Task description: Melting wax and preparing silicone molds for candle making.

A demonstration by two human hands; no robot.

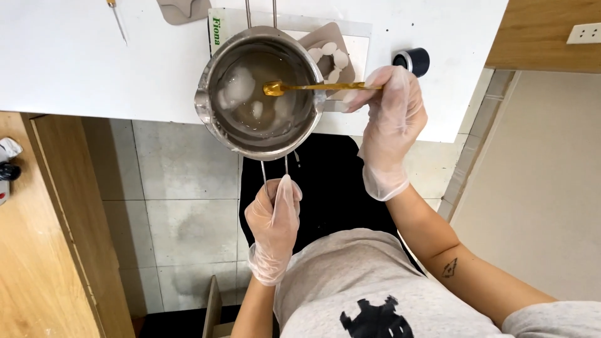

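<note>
A small steel pot with a pour spout hangs over the front edge of the white table. It holds clear liquid with pale half-melted lumps. My left hand, in a thin clear glove, grips the pot's wire handle below it. My right hand, also gloved, pinches the stem of a gold spoon whose bowl dips into the liquid.
Behind the pot on the table lie a brown mould with white pieces, a second mould, a black lidded jar and a thin tool. A wooden counter stands at left, tiled floor below.
</note>
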